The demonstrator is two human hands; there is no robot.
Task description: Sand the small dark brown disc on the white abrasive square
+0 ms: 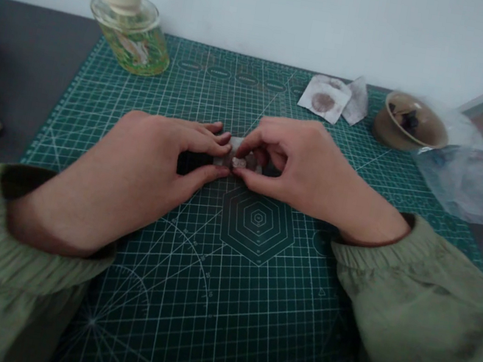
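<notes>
On a green cutting mat (pixel 256 227), the left hand (pixel 131 178) and the right hand (pixel 301 169) meet at the centre, both grips clenched on a small pale piece (pixel 238 162) held between the fingertips. Being so small, it could slip and drop if either grip slackens. Farther away lie a glass jar (pixel 128 41), a stained paper square (pixel 324 99) and a ceramic bowl (pixel 406 123).

Dark grey desk (pixel 21 57) topped by a green gridded cutting mat (pixel 221 301), with a glass reed diffuser bottle (pixel 128 41), stained paper wipes (pixel 324 98), a ceramic bowl (pixel 411 124) and a crumpled clear plastic bag (pixel 465 175) along its far side.
</notes>
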